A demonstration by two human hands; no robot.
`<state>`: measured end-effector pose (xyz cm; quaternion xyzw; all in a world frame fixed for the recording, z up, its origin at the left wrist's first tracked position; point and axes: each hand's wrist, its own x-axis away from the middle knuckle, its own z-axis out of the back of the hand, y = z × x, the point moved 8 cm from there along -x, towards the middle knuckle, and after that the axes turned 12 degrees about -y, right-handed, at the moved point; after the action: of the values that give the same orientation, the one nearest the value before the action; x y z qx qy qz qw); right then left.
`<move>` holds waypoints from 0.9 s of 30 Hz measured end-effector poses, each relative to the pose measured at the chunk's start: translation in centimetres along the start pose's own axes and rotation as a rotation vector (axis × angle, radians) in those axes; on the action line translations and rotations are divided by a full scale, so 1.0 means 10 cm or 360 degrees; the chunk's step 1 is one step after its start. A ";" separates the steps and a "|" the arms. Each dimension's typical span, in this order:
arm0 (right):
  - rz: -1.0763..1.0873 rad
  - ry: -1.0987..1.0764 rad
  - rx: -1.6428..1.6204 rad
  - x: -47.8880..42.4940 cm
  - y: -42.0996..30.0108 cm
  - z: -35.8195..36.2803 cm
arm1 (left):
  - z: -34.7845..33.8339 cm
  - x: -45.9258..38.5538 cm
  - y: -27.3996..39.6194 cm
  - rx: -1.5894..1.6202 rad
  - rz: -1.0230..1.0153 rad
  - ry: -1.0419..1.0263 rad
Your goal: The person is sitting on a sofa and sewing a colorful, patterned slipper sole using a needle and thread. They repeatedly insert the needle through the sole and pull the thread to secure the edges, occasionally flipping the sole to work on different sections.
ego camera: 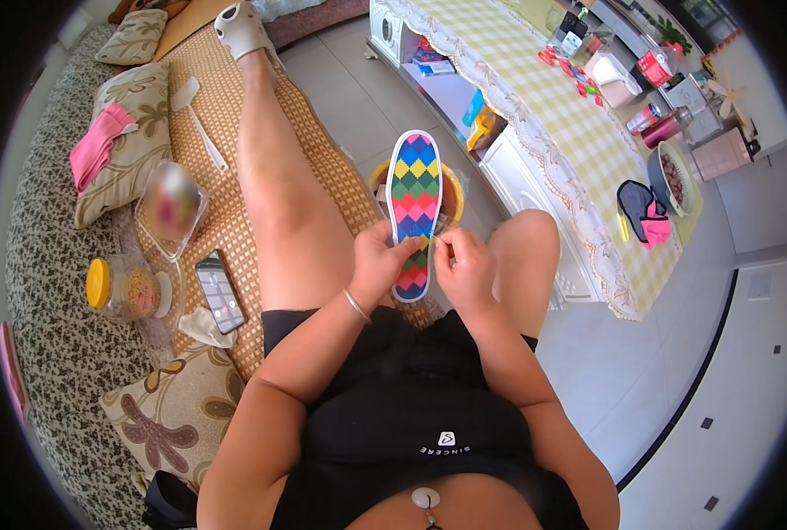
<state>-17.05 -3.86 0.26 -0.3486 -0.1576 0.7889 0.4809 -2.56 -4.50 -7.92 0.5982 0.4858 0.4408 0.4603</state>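
Note:
An embroidered shoe insole (417, 179) with a white rim and a zigzag diamond pattern in blue, yellow, green, pink and red is held up above my lap. My left hand (383, 255) grips its left edge, thumb across the patterned face. At the opposite edge, my right hand (463, 262) pinches its thumb and index finger together on something thin and pale, which looks like a needle or thread. It is too small to make out clearly. The fingertips of my right hand sit close beside the rim.
A yellow-rimmed bin (458, 199) stands on the floor behind the insole. To my left, a phone (220, 291), a yellow-lidded jar (128, 288), a clear plastic container (171, 209) and a fly swatter (198, 122) lie on the woven mat. A checked tablecloth (552, 132) covers the table at right.

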 end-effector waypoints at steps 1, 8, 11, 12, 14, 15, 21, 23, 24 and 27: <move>0.0007 0.0001 -0.0001 0.01 0.01 -0.02 | 0.00 0.00 -0.01 -0.0006 -0.0004 -0.0008; 0.0032 0.0022 -0.0142 0.06 0.12 -0.13 | -0.10 0.04 0.14 -0.0261 -0.0164 -0.0112; 0.0024 0.0056 -0.0201 0.02 0.08 -0.09 | -0.02 0.00 0.06 -0.0110 -0.0084 -0.0063; 0.0001 0.0052 -0.0232 0.00 0.04 -0.03 | -0.02 -0.01 0.06 0.0032 -0.0061 -0.0035; -0.0094 0.0004 -0.0242 0.03 0.08 -0.04 | 0.00 -0.01 0.01 0.0018 0.0028 -0.0056; -0.0050 -0.0009 -0.0197 0.05 0.08 -0.06 | -0.03 -0.01 0.05 -0.0051 -0.0022 -0.0094; -0.0032 0.0133 -0.0288 0.01 0.05 0.01 | -0.02 -0.04 0.05 0.0151 -0.0004 -0.0138; -0.0097 0.0295 -0.0384 -0.04 0.07 0.22 | -0.03 -0.06 0.04 0.0262 0.0133 -0.0280; -0.0275 0.0260 -0.0453 0.00 0.27 0.19 | -0.07 -0.06 0.05 0.0359 0.0166 -0.0360; -0.0940 -0.0339 -0.1593 0.18 0.80 -0.44 | -0.18 -0.05 0.07 0.0379 0.0217 -0.0499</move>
<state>-19.70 -6.60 -8.25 -0.3932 -0.6485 0.4821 0.4387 -4.24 -4.86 -6.96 0.7412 0.4152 0.3119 0.4254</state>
